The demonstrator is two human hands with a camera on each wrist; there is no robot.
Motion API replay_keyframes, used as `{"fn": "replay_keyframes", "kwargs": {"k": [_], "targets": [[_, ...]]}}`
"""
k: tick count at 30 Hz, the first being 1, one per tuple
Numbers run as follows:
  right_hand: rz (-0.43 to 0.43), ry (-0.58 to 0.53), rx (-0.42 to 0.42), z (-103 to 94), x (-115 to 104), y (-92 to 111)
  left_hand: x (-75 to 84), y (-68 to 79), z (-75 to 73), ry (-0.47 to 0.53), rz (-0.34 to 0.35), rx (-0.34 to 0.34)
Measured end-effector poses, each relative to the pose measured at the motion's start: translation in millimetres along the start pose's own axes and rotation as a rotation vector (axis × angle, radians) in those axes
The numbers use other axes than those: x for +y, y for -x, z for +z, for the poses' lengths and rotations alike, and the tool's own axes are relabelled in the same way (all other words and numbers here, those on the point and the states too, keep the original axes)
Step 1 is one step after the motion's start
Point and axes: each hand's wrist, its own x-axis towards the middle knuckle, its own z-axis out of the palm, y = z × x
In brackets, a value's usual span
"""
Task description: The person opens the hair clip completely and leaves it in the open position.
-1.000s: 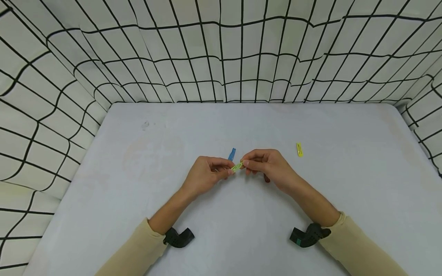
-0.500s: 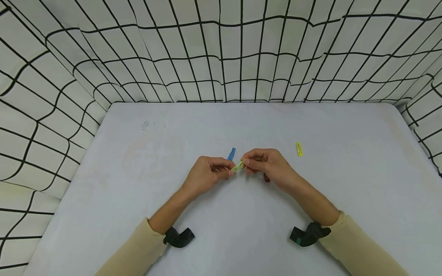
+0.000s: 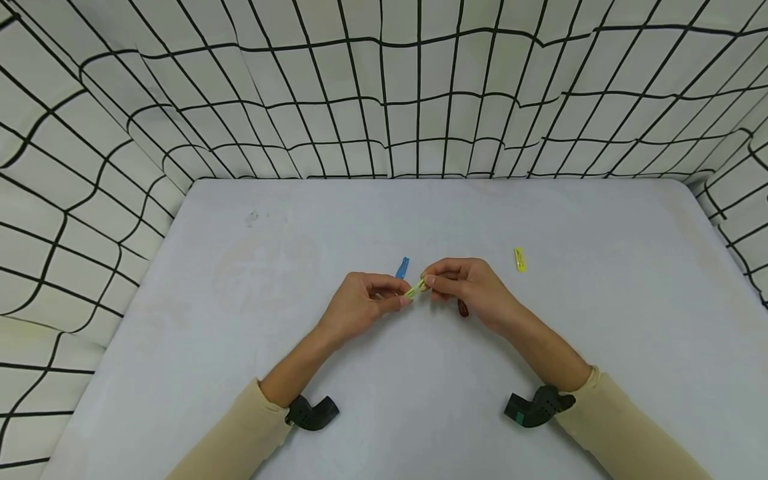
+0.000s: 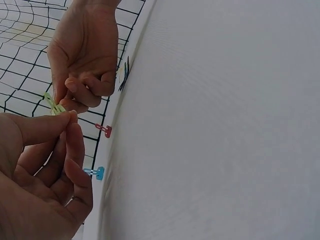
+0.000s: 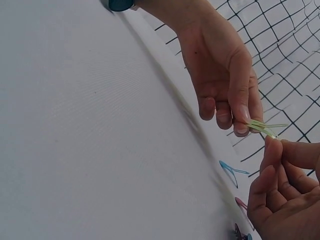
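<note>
A light green snap hair clip (image 3: 414,291) is held above the table between both hands. My left hand (image 3: 359,303) pinches its lower-left end with thumb and fingertips. The other end is pinched by my right hand (image 3: 471,283). Splayed prongs of the green clip (image 5: 267,126) show in the right wrist view. Just beyond the left fingers lies a blue hair clip (image 3: 403,267), its legs spread in a V in the right wrist view. A dark red hair clip (image 3: 463,308) lies partly hidden under the right hand.
A yellow hair clip (image 3: 519,260) lies farther back on the right of the white table (image 3: 396,400). Behind the table and along its sides hangs a black grid net (image 3: 390,100) over a white backing. Each wrist carries a black camera mount (image 3: 313,413).
Both hands shift very slightly right, still pinching the green hair clip. It has turned more edge-on in the head view. The clips on the table have stayed put.
</note>
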Motion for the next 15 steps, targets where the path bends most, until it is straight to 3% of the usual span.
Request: {"fn": "replay_keyframes", "kwargs": {"k": [15], "targets": [[-0.047, 0.009, 0.015, 0.4, 4.1, -3.9, 1.9, -0.2, -1.3, 0.063, -0.05, -0.014]]}}
